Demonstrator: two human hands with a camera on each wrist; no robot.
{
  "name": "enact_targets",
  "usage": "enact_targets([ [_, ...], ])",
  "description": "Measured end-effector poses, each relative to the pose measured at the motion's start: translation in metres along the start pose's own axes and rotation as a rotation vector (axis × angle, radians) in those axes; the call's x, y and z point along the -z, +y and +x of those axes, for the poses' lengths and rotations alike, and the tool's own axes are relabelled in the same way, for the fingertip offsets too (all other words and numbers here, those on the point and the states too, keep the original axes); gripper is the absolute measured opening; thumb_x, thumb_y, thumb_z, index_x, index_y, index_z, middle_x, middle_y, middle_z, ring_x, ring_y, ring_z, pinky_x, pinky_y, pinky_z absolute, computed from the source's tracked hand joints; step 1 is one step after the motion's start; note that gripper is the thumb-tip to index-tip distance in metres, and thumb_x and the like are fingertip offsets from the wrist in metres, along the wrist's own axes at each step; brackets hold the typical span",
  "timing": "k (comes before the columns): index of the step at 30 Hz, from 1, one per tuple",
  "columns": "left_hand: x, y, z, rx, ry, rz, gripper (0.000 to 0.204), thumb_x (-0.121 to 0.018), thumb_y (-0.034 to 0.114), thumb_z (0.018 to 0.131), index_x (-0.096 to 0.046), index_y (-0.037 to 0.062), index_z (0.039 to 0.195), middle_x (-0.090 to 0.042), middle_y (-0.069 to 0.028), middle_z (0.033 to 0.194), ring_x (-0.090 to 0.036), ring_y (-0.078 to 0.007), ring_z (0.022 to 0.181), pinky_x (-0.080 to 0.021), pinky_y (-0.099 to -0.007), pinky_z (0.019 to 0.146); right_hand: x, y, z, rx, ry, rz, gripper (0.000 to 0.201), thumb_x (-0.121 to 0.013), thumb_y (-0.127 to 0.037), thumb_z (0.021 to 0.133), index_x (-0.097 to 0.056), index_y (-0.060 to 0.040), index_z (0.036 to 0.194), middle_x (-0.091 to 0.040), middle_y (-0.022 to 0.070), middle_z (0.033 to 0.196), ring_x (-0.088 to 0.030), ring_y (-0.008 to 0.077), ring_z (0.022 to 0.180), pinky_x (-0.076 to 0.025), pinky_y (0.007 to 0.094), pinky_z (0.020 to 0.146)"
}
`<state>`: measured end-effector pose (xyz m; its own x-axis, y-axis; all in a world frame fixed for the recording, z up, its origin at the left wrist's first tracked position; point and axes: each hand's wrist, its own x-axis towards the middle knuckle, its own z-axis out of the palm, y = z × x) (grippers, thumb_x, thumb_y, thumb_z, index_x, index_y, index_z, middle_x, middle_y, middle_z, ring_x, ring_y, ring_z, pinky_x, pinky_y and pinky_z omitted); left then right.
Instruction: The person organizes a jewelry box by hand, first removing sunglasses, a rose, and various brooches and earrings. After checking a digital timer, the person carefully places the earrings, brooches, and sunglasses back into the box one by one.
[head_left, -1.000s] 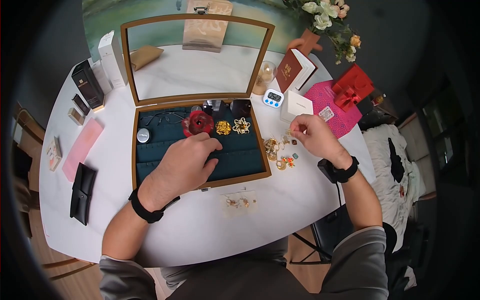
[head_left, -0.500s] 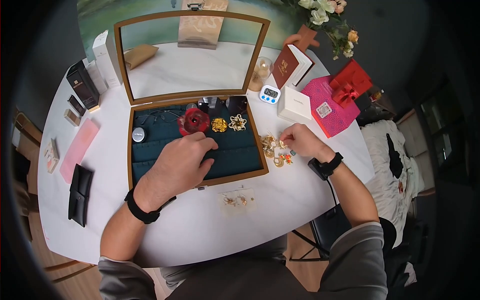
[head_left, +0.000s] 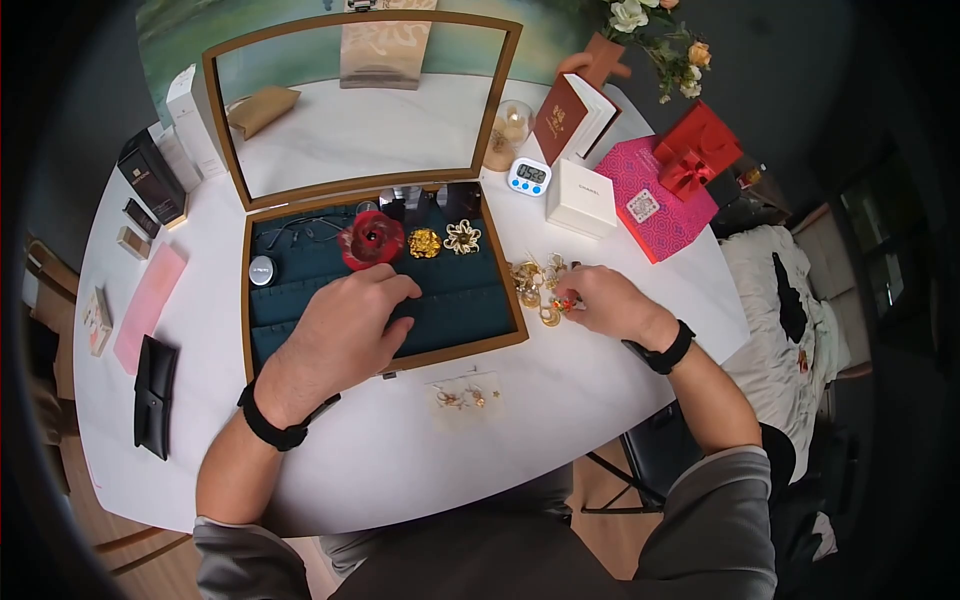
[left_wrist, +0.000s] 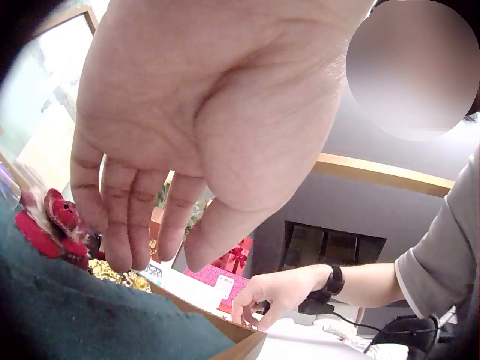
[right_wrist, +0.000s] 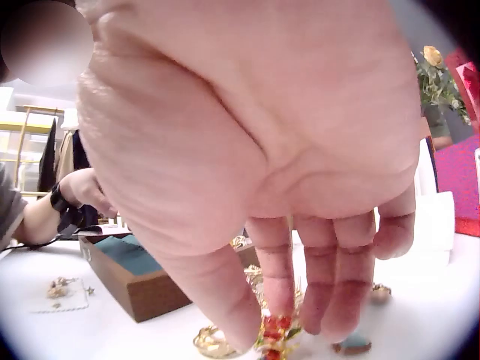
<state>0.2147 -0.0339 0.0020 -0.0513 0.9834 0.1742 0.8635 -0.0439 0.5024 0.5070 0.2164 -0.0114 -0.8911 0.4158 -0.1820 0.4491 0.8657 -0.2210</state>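
My left hand (head_left: 345,325) hovers over the dark-green-lined jewelry box (head_left: 462,352), fingers relaxed and bent slightly down, with nothing in it. A red fabric flower (head_left: 358,248) lies just past its fingertips, beside a gold flower ornament (head_left: 424,243) and an open-petalled one (head_left: 462,236). Right of the box, my right hand (head_left: 615,305) reaches down at a cluster of gold jewelry (head_left: 526,280). Its thumb and index finger pinch a small red-and-gold jewelry piece (right_wrist: 274,346). A gold hoop (right_wrist: 214,342) and a teal-topped piece (right_wrist: 352,345) lie close by on the table.
The box's glass lid (head_left: 360,110) stands raised. Earrings on a clear card (head_left: 465,396) lie before the box. Behind the right hand are a white box (head_left: 582,198), a timer (head_left: 529,177) and a pink bag (head_left: 650,225). A black case (head_left: 155,400) lies left.
My right hand has come down and leftward from above the jewelry onto the red-and-gold piece. The left hand keeps its place over the box. The head view has shifted slightly.
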Motion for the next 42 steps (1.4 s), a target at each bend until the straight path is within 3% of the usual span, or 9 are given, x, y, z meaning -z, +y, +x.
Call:
enact_targets([
  [7, 0.005, 0.001, -0.001, -0.003, 0.02, -0.014, 0.03, -0.079, 0.003, 0.089, -0.074, 0.0019, 0.118, -0.072, -0.0146, 0.107, -0.075, -0.0333, 0.098, -0.062, -0.0434, 0.086, 0.0, 0.002, -0.001, -0.043, 0.093, -0.015, 0.02, -0.078, 0.002, 0.084, -0.078, -0.0036, 0.103, -0.075, 0.0172, 0.098, -0.074, 0.0367, 0.092, -0.059, 0.045, 0.078],
  [11, 0.007, 0.002, 0.003, -0.02, 0.14, -0.186, 0.028, -0.078, 0.0, 0.09, -0.074, 0.0009, 0.118, -0.075, -0.0125, 0.105, -0.076, -0.0283, 0.093, -0.061, -0.0387, 0.082, 0.046, -0.047, 0.001, 0.023, 0.252, 0.113, 0.032, -0.074, 0.01, 0.089, -0.079, -0.0027, 0.119, -0.073, 0.0149, 0.102, -0.071, 0.0309, 0.085, -0.057, 0.0365, 0.074],
  [14, 0.01, 0.005, 0.008, -0.012, 0.219, -0.466, 0.032, -0.077, -0.003, 0.093, -0.072, -0.0012, 0.125, -0.077, -0.0111, 0.112, -0.076, -0.0196, 0.096, -0.059, -0.0309, 0.081, 0.061, -0.103, 0.015, 0.138, 0.356, 0.366, 0.035, -0.076, 0.007, 0.09, -0.075, -0.0034, 0.124, -0.072, 0.0166, 0.103, -0.074, 0.0354, 0.091, -0.059, 0.0411, 0.078],
  [16, 0.012, 0.01, 0.008, 0.0, 0.329, -0.66, 0.037, -0.076, -0.005, 0.096, -0.069, -0.0018, 0.133, -0.077, -0.0105, 0.118, -0.075, -0.0161, 0.1, -0.06, -0.0283, 0.085, 0.053, -0.127, 0.034, 0.297, 0.427, 0.455, 0.042, -0.076, 0.008, 0.091, -0.071, -0.0028, 0.131, -0.071, 0.0158, 0.104, -0.073, 0.0318, 0.087, -0.059, 0.0383, 0.077],
  [19, 0.009, -0.005, 0.01, 0.048, 0.347, -1.066, 0.034, -0.074, -0.009, 0.1, -0.068, -0.004, 0.133, -0.076, -0.0093, 0.119, -0.073, -0.012, 0.102, -0.061, -0.0264, 0.09, 0.051, -0.164, 0.059, 0.313, 0.442, 0.603, 0.044, -0.077, 0.008, 0.09, -0.07, -0.0022, 0.132, -0.071, 0.0129, 0.1, -0.068, 0.0226, 0.08, -0.056, 0.0321, 0.071],
  [24, 0.029, -0.018, 0.005, 0.118, 0.339, -1.045, 0.021, -0.071, -0.005, 0.103, -0.071, -0.0035, 0.124, -0.078, -0.0077, 0.108, -0.075, -0.0125, 0.098, -0.062, -0.0265, 0.084, 0.037, -0.182, 0.094, 0.342, 0.553, 0.908, 0.035, -0.072, 0.008, 0.096, -0.07, 0.0025, 0.131, -0.073, 0.0073, 0.1, -0.065, 0.0103, 0.077, -0.052, 0.0257, 0.068],
  [28, 0.031, -0.026, 0.008, 0.145, 0.332, -1.18, 0.018, -0.069, -0.002, 0.106, -0.072, -0.0041, 0.123, -0.08, -0.008, 0.107, -0.076, -0.011, 0.094, -0.061, -0.025, 0.083, 0.04, -0.184, 0.092, 0.333, 0.436, 1.061, 0.034, -0.063, 0.01, 0.103, -0.065, 0.0079, 0.137, -0.075, 0.0111, 0.115, -0.074, 0.0123, 0.099, -0.059, 0.026, 0.089],
  [36, 0.028, -0.033, 0.014, 0.358, 0.321, -1.358, 0.016, -0.068, 0.001, 0.107, -0.072, -0.0025, 0.121, -0.08, -0.0132, 0.11, -0.08, -0.0196, 0.096, -0.066, -0.027, 0.086, 0.032, -0.17, 0.092, 0.292, 0.342, 1.26, 0.03, -0.057, 0.007, 0.107, -0.065, 0.0076, 0.136, -0.078, 0.0133, 0.118, -0.078, 0.0171, 0.105, -0.063, 0.0286, 0.092],
  [42, 0.024, -0.036, 0.015, 0.328, 0.355, -1.358, 0.014, -0.068, 0.004, 0.108, -0.07, -0.0026, 0.12, -0.08, -0.0144, 0.105, -0.081, -0.0209, 0.095, -0.067, -0.0275, 0.084, 0.035, -0.169, 0.092, 0.219, 0.305, 1.236, 0.027, -0.057, 0.006, 0.108, -0.067, 0.0068, 0.133, -0.079, 0.0122, 0.116, -0.078, 0.0163, 0.106, -0.063, 0.0267, 0.086],
])
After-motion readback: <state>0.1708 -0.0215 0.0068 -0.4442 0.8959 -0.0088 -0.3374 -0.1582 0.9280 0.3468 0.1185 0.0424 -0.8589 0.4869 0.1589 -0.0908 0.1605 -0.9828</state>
